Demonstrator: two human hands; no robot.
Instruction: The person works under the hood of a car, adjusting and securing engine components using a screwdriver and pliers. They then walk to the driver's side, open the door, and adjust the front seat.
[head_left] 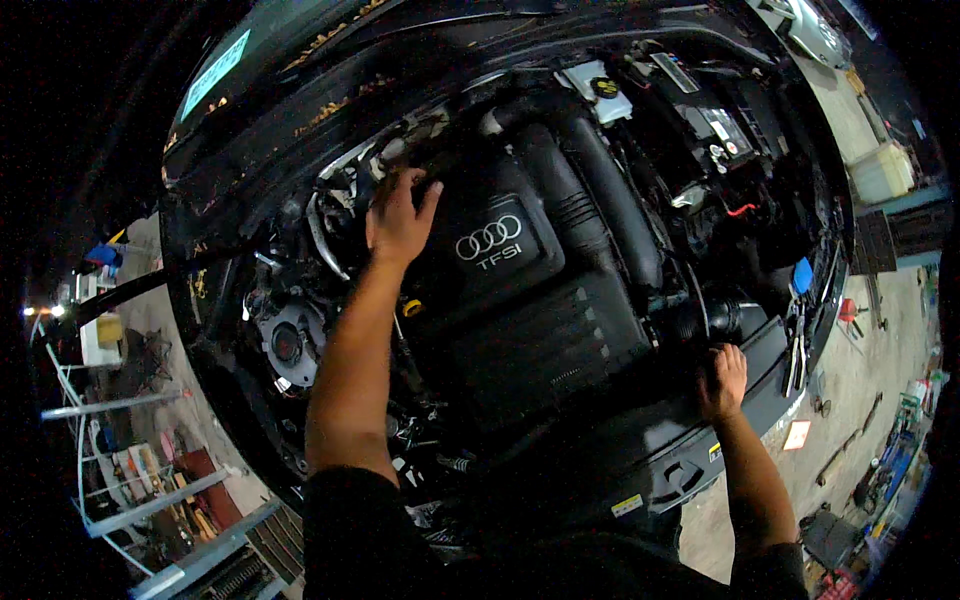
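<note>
In the open engine bay of a car lies a black plastic engine cover [470,350] with a ribbed air duct [575,195] along its right side. My left hand [402,215] reaches to the cover's far left edge. Its thumb stands apart from the fingers, whose tips are partly lost in shadow. Near the front right, my right hand [723,383] rests by the black front panel, just below a ribbed intake hose [710,318]. Its fingers point away from me and look bent, with nothing visible in them. A yellow-ringed dipstick handle [412,308] sits beside my left forearm.
Pliers [795,350] and a blue-topped item [802,275] lie on the right edge of the bay. A white reservoir with a black cap [605,90] and the battery area [715,130] are at the far right. Shelving with tools [150,410] stands left.
</note>
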